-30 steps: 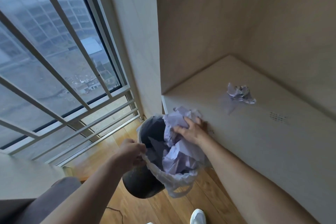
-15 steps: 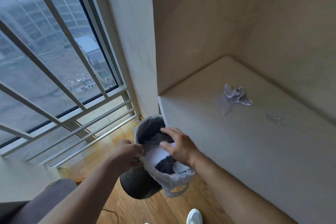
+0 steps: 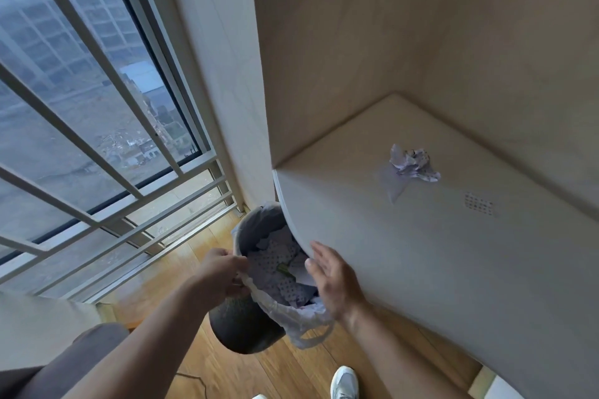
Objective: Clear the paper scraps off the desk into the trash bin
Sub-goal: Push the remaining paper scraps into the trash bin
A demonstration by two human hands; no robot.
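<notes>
Right hand (image 3: 334, 278) now spread, empty, lifted from bin (image 3: 246, 327); wad dropped inside. Left hand (image 3: 223, 272) pinching liner rim. One scrap (image 3: 413, 163) left on bench (image 3: 453, 269).

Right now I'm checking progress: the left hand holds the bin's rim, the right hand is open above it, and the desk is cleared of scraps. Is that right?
Not quite. The head view shows one crumpled paper scrap still on the desk. The rest holds: left hand grips the trash bin rim, right hand open above it.
</notes>
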